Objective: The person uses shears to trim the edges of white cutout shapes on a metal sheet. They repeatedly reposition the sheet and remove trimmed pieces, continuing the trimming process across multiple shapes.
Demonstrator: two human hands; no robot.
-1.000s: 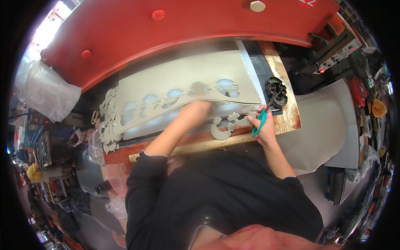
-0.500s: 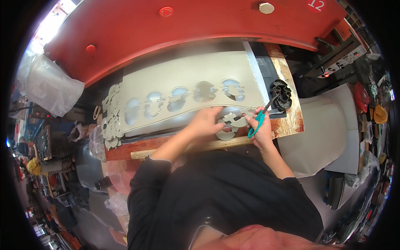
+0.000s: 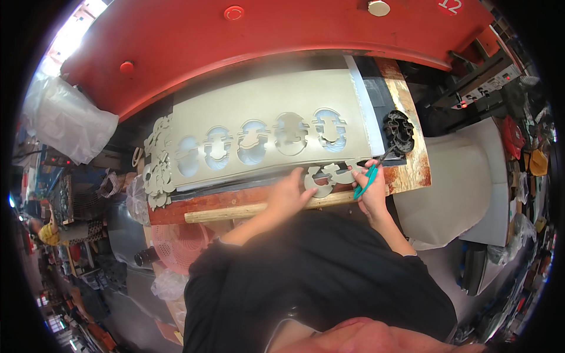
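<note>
A beige sheet (image 3: 253, 97) lies on the worktable, with a row of rounded cutouts along its near side. Teal-handled scissors (image 3: 366, 181) are held in my right hand (image 3: 373, 197), blades pointing up and right. Beside that hand are curved beige cut pieces (image 3: 318, 183) at the table's front edge; whether its fingertips also grip one is unclear. My left hand (image 3: 285, 195) is just left of these pieces, thumb and fingers apart, thumb close to the nearest piece. Right of the sheet sits a black cutting die (image 3: 399, 133), near the scissors' tips.
More beige cut pieces (image 3: 158, 163) are heaped at the sheet's left end. A red machine beam (image 3: 176, 56) spans the far side. A wooden strip (image 3: 226, 212) runs along the front edge. Below left is a pink perforated basket (image 3: 176, 244).
The sheet's near edge, bowed up before, now lies straighter and farther back. My left hand has come off it, slightly down and left. My right hand keeps the scissors, almost in place.
</note>
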